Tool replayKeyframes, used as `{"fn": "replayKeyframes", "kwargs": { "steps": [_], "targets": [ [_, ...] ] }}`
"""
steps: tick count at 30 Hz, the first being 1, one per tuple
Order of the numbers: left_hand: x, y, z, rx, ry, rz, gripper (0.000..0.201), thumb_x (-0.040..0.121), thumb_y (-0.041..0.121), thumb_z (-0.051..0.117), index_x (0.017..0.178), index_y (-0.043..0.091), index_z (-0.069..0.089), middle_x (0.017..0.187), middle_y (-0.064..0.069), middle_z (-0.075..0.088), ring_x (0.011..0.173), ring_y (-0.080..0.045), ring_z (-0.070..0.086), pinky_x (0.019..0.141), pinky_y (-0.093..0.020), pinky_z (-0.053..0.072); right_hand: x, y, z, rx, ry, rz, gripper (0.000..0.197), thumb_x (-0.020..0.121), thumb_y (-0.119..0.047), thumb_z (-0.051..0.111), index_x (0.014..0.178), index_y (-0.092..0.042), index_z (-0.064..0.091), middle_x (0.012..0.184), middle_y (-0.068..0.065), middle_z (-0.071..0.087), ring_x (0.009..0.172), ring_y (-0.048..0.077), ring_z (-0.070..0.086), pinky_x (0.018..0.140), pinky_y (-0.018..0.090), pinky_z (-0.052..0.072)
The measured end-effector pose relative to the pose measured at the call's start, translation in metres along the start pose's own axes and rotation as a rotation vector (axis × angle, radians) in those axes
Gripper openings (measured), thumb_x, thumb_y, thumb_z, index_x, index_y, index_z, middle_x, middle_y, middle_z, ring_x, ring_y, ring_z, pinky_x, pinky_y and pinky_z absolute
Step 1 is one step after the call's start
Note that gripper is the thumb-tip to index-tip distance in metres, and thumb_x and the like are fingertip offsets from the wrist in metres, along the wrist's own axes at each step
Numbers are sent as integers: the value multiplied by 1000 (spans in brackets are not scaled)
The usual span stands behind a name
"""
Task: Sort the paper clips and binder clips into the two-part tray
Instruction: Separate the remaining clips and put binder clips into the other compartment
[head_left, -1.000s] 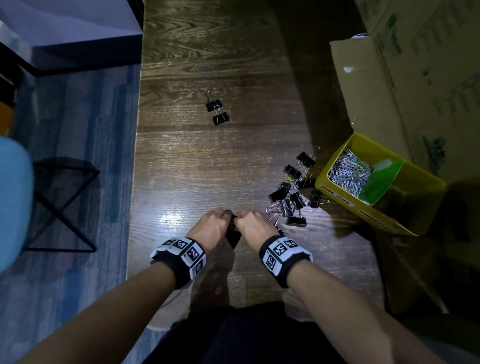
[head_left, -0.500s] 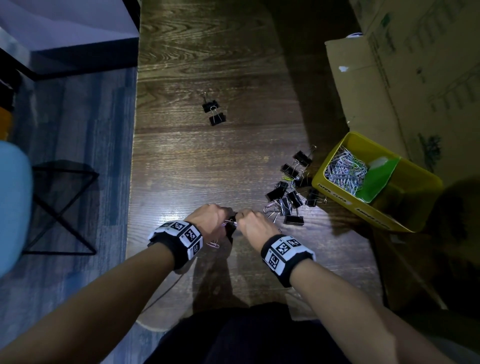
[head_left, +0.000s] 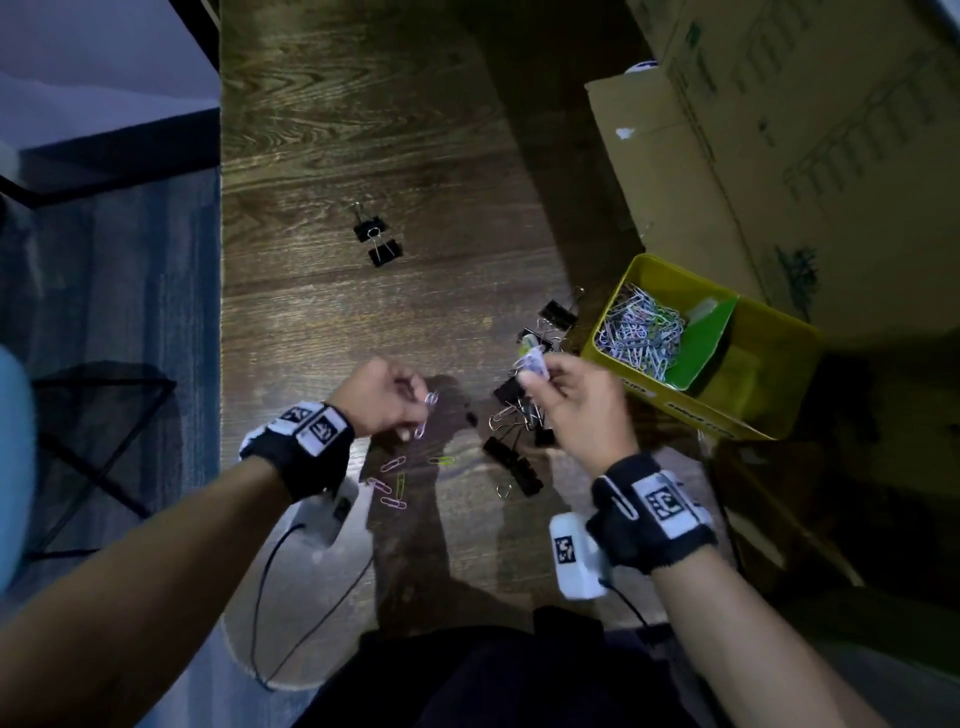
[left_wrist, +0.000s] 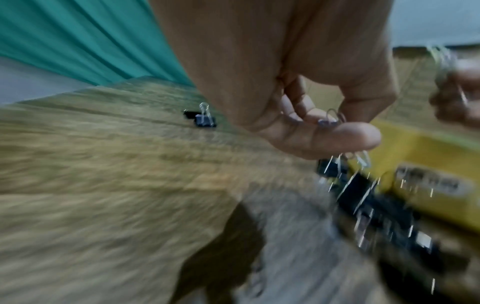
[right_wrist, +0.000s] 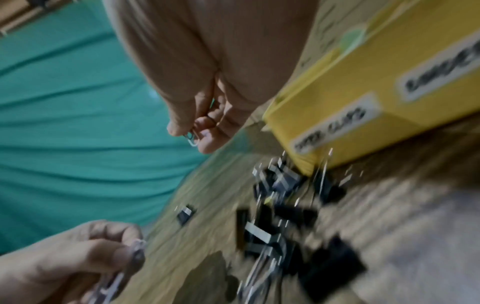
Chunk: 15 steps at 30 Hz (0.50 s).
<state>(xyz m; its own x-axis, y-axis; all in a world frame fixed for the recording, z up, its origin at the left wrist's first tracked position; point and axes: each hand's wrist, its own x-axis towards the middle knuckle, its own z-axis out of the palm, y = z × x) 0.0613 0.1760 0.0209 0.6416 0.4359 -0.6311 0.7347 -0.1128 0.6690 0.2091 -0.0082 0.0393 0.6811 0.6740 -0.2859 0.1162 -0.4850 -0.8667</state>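
My left hand (head_left: 410, 415) is raised over the wooden table and pinches a few paper clips (left_wrist: 333, 119) between thumb and fingers. My right hand (head_left: 535, 371) pinches another small bunch of paper clips (right_wrist: 192, 138) just left of the yellow two-part tray (head_left: 675, 410). The tray's left compartment holds a heap of paper clips (head_left: 639, 332); a green divider (head_left: 701, 340) separates it from the right compartment. Several black binder clips (head_left: 514, 452) lie in a pile under and beside my right hand. Several loose paper clips (head_left: 392, 486) lie below my left hand.
Two more binder clips (head_left: 378, 241) lie apart, farther up the table. Cardboard boxes (head_left: 779, 156) stand behind and right of the tray. The table's left edge (head_left: 221, 364) drops to a blue floor with a black stool frame.
My hands were together low over the table; now they have lifted and parted, each with paper clips. The right hand has moved toward the tray. Loose paper clips now show on the table.
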Motion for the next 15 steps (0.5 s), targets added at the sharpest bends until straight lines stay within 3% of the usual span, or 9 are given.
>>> {"fn": "replayKeyframes", "kwargs": {
  "steps": [4,8,13,15],
  "targets": [
    [12,77,9,-205,-19,164,11,77,-8,66,73,0,58,58,-9,64,46,-16,59,51,-25,54,6,-2,-60,-76,204,47,20,87,-27,65,104,-17,67,87,-7,68,82,9,65,82,36,56],
    [36,147,47,-275,-54,294,15,77,-3,69,69,4,59,54,-8,63,44,-17,58,49,-28,53,22,4,-98,-310,257,88,29,90,-26,63,110,-5,66,102,10,70,85,14,59,79,28,48],
    [70,190,101,-22,-29,275,15,75,4,71,67,8,60,59,-11,66,47,-19,64,46,-29,52,44,20,-111,-428,249,178,30,87,-22,67,112,-5,65,106,15,69,93,26,65,83,30,52],
    [77,193,110,147,-69,306,9,75,12,75,75,8,67,68,-8,70,56,-18,66,55,-27,54,50,23,-110,-414,242,196,33,85,-20,69,114,-7,64,108,13,69,95,25,66,86,33,53]
  ]
}}
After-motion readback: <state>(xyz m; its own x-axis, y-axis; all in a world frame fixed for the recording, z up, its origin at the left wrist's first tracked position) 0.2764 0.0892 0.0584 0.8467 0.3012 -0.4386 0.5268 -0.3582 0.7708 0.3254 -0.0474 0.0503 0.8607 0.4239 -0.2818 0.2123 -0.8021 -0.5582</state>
